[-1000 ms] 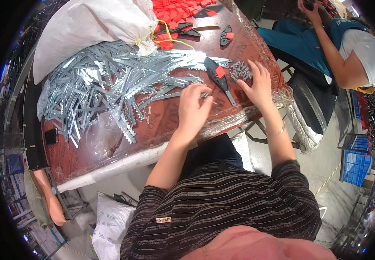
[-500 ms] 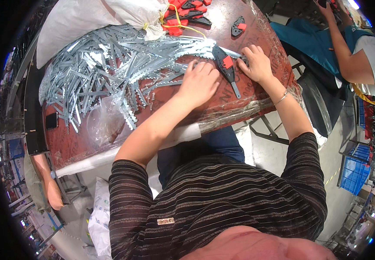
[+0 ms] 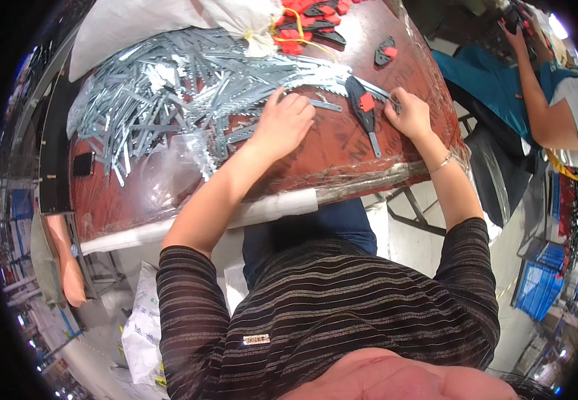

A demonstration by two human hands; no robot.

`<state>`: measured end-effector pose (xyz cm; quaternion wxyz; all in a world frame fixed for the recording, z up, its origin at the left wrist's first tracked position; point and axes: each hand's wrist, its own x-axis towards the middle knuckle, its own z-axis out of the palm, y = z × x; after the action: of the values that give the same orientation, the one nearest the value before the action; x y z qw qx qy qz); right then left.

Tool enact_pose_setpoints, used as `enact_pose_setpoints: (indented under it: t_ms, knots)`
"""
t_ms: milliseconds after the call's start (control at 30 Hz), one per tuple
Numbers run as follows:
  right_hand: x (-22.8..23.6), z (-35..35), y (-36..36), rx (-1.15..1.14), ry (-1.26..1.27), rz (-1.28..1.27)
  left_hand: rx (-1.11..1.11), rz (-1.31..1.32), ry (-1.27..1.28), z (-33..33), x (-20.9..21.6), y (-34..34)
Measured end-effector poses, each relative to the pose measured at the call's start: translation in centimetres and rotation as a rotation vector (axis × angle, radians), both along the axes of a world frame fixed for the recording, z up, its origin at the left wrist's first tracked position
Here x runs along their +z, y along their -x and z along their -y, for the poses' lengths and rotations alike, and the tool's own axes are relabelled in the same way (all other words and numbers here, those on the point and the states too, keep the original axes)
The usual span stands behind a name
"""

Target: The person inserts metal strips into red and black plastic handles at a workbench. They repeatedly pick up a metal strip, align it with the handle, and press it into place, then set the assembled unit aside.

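Note:
My right hand (image 3: 410, 113) is closed in a pinch at the end of a narrow grey metal strip (image 3: 377, 89) that runs out from the pile. My left hand (image 3: 283, 127) rests at the right side of the heap of toothed metal strips (image 3: 162, 100), fingers loosely bent and apart; its fingertips are over the strips. A single strip (image 3: 327, 105) lies just right of those fingertips. Between my hands lies a black pointed plastic piece (image 3: 354, 97) with a red block (image 3: 367, 102) and a metal tongue (image 3: 375, 145) sticking out toward me.
Farther back are a similar black-and-red piece (image 3: 385, 53) and a pile of them (image 3: 305, 30) beside a white sack (image 3: 169, 20) with yellow string. A phone (image 3: 83, 164) lies at the left edge. A co-worker (image 3: 562, 100) is at the right; another person's arm (image 3: 65, 260) shows at left.
My left hand has moved left, away from the black-and-red piece, showing a strip beside it. My right hand's fingers have drawn together at the strip's end. The whole view has shifted slightly.

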<state>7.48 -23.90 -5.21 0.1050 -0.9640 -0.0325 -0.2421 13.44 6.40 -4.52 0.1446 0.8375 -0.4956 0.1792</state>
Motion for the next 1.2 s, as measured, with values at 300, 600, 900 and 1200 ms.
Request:
enact_pose_setpoints:
  t_ms: [300, 600, 900, 1200]
  knots:
    - [3.2, -6.6, -5.8, 0.048, -0.581, 0.044, 0.088, -0.155, 0.286, -1.2, 1.6, 1.3]
    - [2.9, -21.2, -14.1, 0.404, -0.484, -0.011, 0.262, -0.257, 0.172, -6.3, 3.7, -0.4]
    - [4.7, -2.6, -5.8, -0.112, -0.393, -0.382, 0.308, -0.158, 0.285, -9.9, 2.7, -2.8]
    - [3.7, -0.6, -3.6, -0.021, -0.333, -0.666, 0.046, -0.336, 0.256, 8.6, 5.5, -5.9]
